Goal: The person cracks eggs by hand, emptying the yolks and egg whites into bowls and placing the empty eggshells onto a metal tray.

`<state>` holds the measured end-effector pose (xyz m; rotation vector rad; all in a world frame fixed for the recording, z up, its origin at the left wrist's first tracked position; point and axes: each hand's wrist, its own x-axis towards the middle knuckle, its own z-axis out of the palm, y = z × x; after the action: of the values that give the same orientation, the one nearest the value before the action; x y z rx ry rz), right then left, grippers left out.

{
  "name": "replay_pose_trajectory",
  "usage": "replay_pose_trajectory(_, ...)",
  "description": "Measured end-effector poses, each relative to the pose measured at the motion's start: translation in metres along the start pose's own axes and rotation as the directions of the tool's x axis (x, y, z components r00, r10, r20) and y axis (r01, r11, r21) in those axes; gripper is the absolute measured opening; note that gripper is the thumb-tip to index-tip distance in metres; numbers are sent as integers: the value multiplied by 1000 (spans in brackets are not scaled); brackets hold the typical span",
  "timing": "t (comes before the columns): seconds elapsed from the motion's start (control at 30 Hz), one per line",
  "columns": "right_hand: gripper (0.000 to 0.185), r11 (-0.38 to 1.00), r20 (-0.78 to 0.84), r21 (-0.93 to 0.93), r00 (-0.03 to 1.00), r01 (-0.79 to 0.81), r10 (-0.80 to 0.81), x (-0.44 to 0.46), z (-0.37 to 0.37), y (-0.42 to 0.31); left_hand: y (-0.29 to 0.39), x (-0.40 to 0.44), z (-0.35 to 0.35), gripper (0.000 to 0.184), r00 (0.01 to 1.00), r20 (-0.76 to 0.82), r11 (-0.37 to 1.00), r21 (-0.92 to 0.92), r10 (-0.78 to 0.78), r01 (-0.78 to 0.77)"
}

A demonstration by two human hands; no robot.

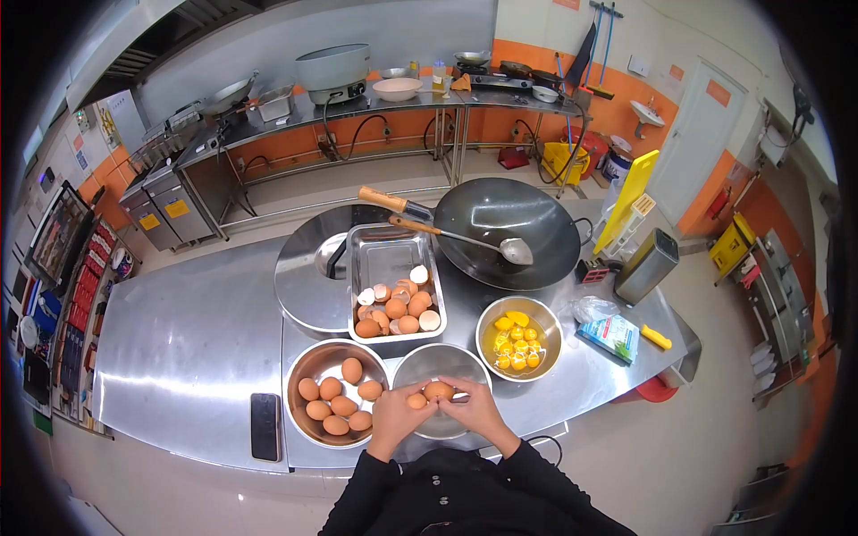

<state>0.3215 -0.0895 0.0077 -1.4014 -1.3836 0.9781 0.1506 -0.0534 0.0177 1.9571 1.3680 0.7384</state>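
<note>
Both hands (400, 418) (480, 414) grip egg (439, 390) above steel bowl (444, 361).

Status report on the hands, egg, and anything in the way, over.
Left hand and right hand on brown egg, above middle metal bowl. Cracks: can't tell. No obstruction visible between hands and bowl.

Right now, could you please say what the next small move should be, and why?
Perhaps ease the left hand and right hand apart to open the oval brown egg, because both meet at it above the round silver metal bowl; whether it is cracked, I cannot tell.
</note>
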Motion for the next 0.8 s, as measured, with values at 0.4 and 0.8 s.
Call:
replay_pose_trajectory(0.4,43,996,-16,-53,997,71,-72,3,-4,-3,-4,4,5,40,995,-50,996,-6,83,-84)
replay_pose_trajectory(0.8,47,851,123,-361,924,381,-362,10,-34,3,-5,17,-26,37,970,120,968,113,210,-224)
